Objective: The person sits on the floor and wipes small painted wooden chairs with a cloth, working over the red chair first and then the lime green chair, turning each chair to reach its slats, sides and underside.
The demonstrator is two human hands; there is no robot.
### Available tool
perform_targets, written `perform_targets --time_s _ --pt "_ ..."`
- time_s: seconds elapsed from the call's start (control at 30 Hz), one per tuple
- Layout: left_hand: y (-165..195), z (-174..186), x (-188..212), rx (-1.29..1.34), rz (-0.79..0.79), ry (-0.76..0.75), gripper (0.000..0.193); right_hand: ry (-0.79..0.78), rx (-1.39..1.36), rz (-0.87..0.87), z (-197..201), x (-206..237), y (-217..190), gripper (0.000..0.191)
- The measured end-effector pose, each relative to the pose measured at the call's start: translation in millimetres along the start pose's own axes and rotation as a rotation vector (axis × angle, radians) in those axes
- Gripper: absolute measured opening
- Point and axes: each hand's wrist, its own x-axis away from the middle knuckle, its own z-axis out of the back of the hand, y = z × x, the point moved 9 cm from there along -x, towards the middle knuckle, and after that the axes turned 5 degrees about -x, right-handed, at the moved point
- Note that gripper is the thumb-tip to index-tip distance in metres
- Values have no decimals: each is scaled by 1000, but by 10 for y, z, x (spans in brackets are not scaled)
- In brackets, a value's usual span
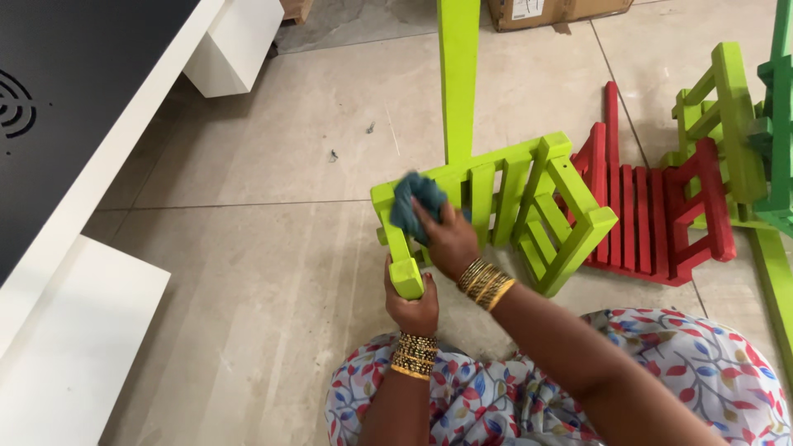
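Seen from the head camera, a lime-green slatted wooden rack [504,206] lies on its side on the beige tiled floor [248,248], just in front of the seated person's knees. The left hand [410,304] is clenched around the end of one of the rack's legs, steadying it from below. The right hand [448,239] grips a bunched teal cloth [415,204] and presses it against the rack's upper rail near the left corner. Both wrists carry stacks of gold bangles. A long green plank [458,74] rises from behind the rack toward the top of the view. To the right, a red slatted rack [652,215] lies flat, touching the green one, with more green racks [735,124] piled beside it. A white counter with a dark top [91,107] runs along the left edge, and a cardboard box [553,10] sits at the far end of the floor.
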Motion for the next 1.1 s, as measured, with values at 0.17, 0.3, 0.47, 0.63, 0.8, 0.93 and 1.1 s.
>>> perform_targets --time_s 0.17,0.3,0.47,0.63,0.8,0.93,1.1 --pt "3 -6 13 95 36 -28 74 -177 103 -19 -560 485 108 59" --pt "44 5 32 66 -15 -20 74 -544 184 -159 -932 857 314 54" --pt "-15 -45 43 95 65 -63 74 -644 -19 -815 -835 1323 959 40" --pt "48 -48 29 90 35 -32 74 -402 35 -606 -174 1091 960 59" --pt "74 -6 69 61 17 -12 73 343 -110 -222 748 617 845 74" --pt "46 -5 84 86 46 -34 73 371 -770 -569 257 632 1382 51" --pt "30 -35 66 65 36 -34 74 -417 149 -564 -471 1173 1427 57"
